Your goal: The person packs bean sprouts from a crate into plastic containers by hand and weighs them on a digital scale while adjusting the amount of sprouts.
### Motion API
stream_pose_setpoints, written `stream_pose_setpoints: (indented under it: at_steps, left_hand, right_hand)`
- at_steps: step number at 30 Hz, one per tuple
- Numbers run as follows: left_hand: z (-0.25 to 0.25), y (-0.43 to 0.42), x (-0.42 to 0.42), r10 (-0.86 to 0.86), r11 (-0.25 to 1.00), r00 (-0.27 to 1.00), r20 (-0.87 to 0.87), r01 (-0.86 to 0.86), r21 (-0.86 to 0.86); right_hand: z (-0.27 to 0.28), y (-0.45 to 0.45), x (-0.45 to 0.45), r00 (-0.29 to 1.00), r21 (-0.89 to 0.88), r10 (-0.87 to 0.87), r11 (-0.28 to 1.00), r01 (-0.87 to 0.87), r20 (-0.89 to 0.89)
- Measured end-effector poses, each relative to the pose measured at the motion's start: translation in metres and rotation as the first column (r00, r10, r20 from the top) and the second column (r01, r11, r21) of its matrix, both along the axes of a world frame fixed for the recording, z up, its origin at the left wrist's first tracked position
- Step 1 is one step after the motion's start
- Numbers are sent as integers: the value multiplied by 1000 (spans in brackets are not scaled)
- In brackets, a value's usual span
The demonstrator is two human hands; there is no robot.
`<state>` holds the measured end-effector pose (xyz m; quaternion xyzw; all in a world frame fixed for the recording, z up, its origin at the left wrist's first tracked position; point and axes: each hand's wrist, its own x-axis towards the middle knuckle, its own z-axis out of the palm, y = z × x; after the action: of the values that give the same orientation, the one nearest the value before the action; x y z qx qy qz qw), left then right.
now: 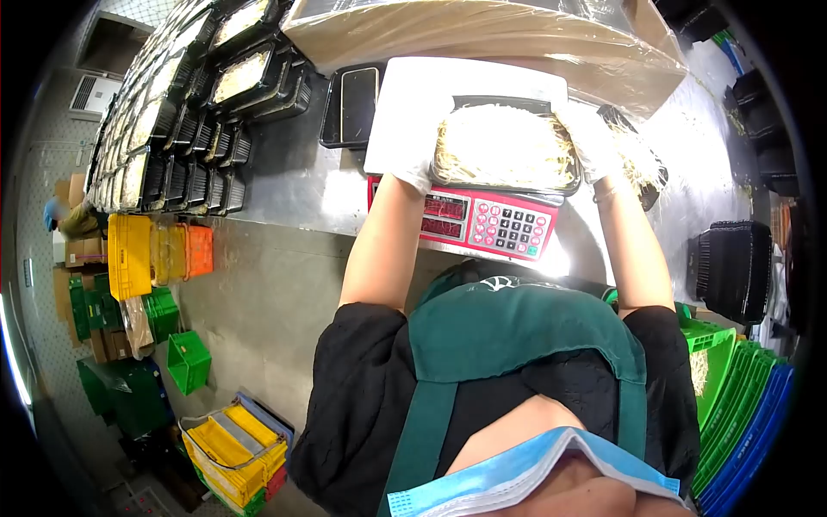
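Note:
A black plastic tray (508,184) heaped with pale, thin sprouts (504,145) is on the white platform (405,99) of a red digital scale (495,226). My left hand (419,159), in a white glove, grips the tray's left side; its fingers blend into the white platform. On the opposite side my right hand (589,148), also gloved in white, is closed around the tray's edge. Another tray of sprouts (636,159) sits just right of my right hand, tilted and partly hidden by it. The scale's display is lit red, its digits too small to read.
Many filled black trays (155,129) are stacked at the left of the metal table (293,177). A black tray (351,105) lies beside the scale. Behind stands a plastic-lined box (482,39). Black trays (734,271) are piled right; crates (237,448) occupy the floor. A person (73,217) is far left.

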<state>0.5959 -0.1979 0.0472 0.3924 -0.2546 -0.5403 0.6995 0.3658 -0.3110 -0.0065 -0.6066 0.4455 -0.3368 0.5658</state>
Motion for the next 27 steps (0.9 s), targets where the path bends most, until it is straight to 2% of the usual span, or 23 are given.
stream_pose_setpoints:
  at_steps: [1,2,4,5,6,7,8,9,10,11,12,13,14,15,16,18,20,21,23,24,25,26,27]
  left_hand:
    - [3,2,1,-40,999,999,14,39,34]
    - [-2,0,2,-39,999,999,14,38,30]
    - [-11,-6,8,26,997,995,97,-19,-74]
    - [-6,-3,10,24,997,995,99,-16,-76]
    - [-1,3,17,41,996,938,343,-10,-92]
    - [6,12,21,51,995,887,458,-4,-102]
    - [14,22,24,66,994,823,565,-3,-113]
    - [24,39,23,-42,999,932,360,30,39]
    - [26,53,18,-113,982,891,440,33,186]
    - [28,66,14,-206,944,840,502,35,328]
    - [4,77,16,-300,917,832,466,117,382]
    - [-13,82,13,-272,921,909,316,150,360]
    - [-24,83,-1,-3,965,961,277,-70,253]
    - [-29,86,-13,260,943,943,207,-295,156]
    - [-17,97,-5,155,953,971,182,-195,229]
    - [-11,110,16,172,956,967,186,-210,205]
    - [-22,129,38,222,949,959,178,-255,186]
    - [-23,135,45,254,941,944,210,-291,170]
    - [-20,138,55,256,934,936,240,-304,187]
    - [-12,133,58,202,944,947,250,-256,206]
    - [-9,128,60,150,950,955,256,-210,229]
    - [-17,116,62,179,943,971,159,-216,253]
    - [-20,106,66,106,959,982,157,-143,246]
  right_hand:
    - [-1,-1,-1,988,-52,3,999,-11,-152]
    - [-3,-1,-2,988,-55,3,998,-12,-151]
    - [-7,0,-1,1000,-190,-14,982,13,0]
    - [11,9,-1,1000,-192,-16,981,16,3]
    - [30,21,-6,964,-234,-107,971,48,-245]
    - [45,36,-11,859,-282,-199,957,67,-472]
    - [35,44,-27,888,-278,-136,961,9,-439]
    - [45,58,-37,888,-120,-1,991,-61,-460]
    - [38,68,-45,902,-145,88,976,-163,-424]
    - [24,77,-46,952,17,134,991,-135,-275]
    - [11,86,-47,983,182,133,977,-109,-125]
    - [18,96,-39,968,80,153,987,-139,-201]
    - [26,106,-31,947,-22,155,986,-168,-280]
    - [31,114,-23,936,-125,167,969,-214,-311]
    - [34,122,-11,934,-200,200,943,-266,-297]
    - [40,132,6,923,-67,360,926,-371,-135]
    - [47,129,21,885,291,456,837,-463,94]
    - [66,120,24,823,133,540,842,-523,-177]
    - [85,94,32,727,-87,470,808,-582,-500]
    - [67,74,38,868,-515,236,725,-457,-437]
    - [50,39,44,798,-599,45,635,-487,-602]
    - [41,11,53,792,-626,-2,614,-481,-611]
    - [27,-13,66,658,-555,-72,611,-565,-749]
